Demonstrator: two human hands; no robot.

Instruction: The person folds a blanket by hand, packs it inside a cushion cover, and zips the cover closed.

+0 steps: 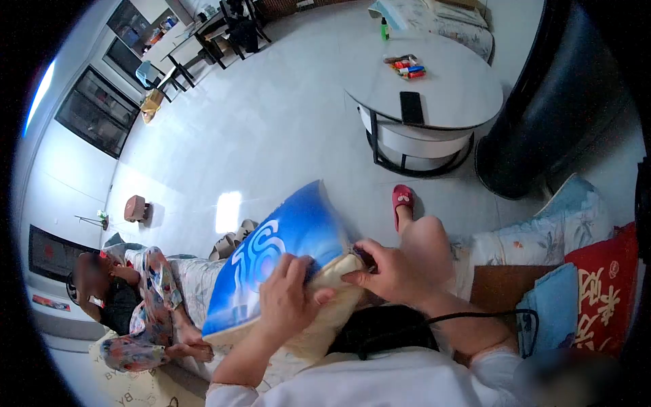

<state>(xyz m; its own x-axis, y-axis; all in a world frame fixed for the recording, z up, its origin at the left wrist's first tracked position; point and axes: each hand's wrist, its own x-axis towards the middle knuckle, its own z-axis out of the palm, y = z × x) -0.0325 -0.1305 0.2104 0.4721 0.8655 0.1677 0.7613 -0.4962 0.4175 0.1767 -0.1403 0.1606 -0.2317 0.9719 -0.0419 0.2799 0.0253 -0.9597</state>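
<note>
A blue pillow cover (278, 244) with white lettering lies across my lap, its cream-coloured side (332, 305) turned toward me. My left hand (288, 298) rests on the cover near its edge, fingers bent over the blue fabric. To its right my right hand (390, 270) pinches the cream fabric at the corner between thumb and fingers. The two hands are a short way apart along the same edge. Below them a black item (386, 329) lies against my white shirt, with a black cord running to the right.
A round table (454, 81) holds a phone (411, 107), colourful small packets and a green bottle (384, 28). Another person (146, 305) sits at the left. Red cushion (607, 292) and blue cloth (553, 308) lie at the right. A brown stool (136, 209) stands on the floor.
</note>
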